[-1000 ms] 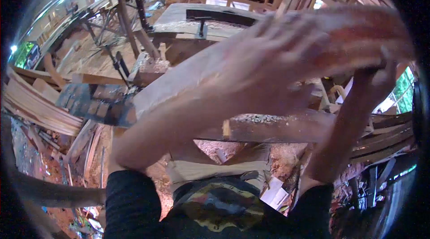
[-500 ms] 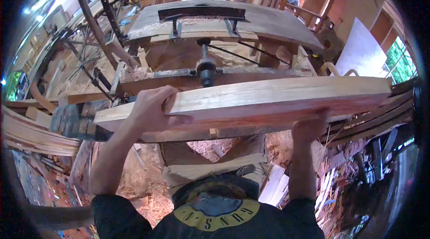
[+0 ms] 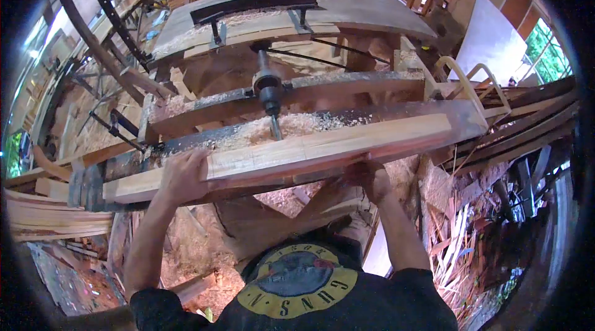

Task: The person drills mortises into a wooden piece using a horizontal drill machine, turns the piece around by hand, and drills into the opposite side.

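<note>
A long, thick wooden plank (image 3: 297, 150) lies across in front of me, over a shavings-strewn ledge. My left hand (image 3: 185, 177) grips its left part, fingers over the top edge. Around the near edge, right of the middle, my right hand (image 3: 370, 179) is closed on the plank, its fingers partly hidden underneath. Just beyond the plank, a drill bit (image 3: 276, 126) points toward me from a metal chuck (image 3: 269, 90). The bit's tip meets or sits just behind the far edge; I cannot tell whether it touches. Wood shavings (image 3: 297, 123) are heaped around the bit.
A wide wooden tabletop (image 3: 365, 12) with a dark metal bar (image 3: 254, 7) stands behind the drill. Bent wooden frames (image 3: 477, 83) are at the right. Stacked wood strips (image 3: 56, 216) lie left, and scrap wood (image 3: 458, 238) piles up at lower right.
The plank has come down and left, exposing the drill bit and shavings behind it. My right hand has moved left with it, and my left hand still grips. The view has shifted slightly.
</note>
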`<move>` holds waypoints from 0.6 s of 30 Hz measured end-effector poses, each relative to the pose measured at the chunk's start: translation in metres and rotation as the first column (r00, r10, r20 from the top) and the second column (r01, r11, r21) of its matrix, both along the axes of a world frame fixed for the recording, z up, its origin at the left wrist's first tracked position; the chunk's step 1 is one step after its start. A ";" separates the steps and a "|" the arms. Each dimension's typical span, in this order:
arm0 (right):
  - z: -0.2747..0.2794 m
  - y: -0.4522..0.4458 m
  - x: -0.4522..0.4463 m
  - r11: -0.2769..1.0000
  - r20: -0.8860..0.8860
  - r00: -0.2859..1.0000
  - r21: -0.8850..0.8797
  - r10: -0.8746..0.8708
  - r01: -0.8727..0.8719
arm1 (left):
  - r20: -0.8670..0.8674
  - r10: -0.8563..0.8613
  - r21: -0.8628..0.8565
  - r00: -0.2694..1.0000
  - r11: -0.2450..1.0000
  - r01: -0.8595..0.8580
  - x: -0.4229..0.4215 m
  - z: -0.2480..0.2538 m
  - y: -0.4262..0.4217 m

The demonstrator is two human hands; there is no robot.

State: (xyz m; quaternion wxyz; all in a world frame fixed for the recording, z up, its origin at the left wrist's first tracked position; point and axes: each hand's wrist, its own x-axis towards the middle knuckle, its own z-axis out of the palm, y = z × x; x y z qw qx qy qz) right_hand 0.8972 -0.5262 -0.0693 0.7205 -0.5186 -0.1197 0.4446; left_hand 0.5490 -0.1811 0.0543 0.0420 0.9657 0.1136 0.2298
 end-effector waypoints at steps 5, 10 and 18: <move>-0.023 0.013 -0.006 0.986 -0.023 0.998 -0.159 -0.061 0.057 | -0.091 0.071 0.000 0.993 0.997 -0.071 -0.008 -0.008 0.006; 0.014 0.005 -0.012 0.936 -0.052 0.982 -0.298 0.183 -0.190 | -0.081 0.044 -0.026 0.996 0.999 -0.046 -0.009 -0.014 0.011; 0.042 -0.054 0.041 0.807 0.578 0.661 -0.010 -0.477 0.591 | -0.250 0.106 -0.143 0.962 0.979 -0.145 -0.008 -0.016 0.021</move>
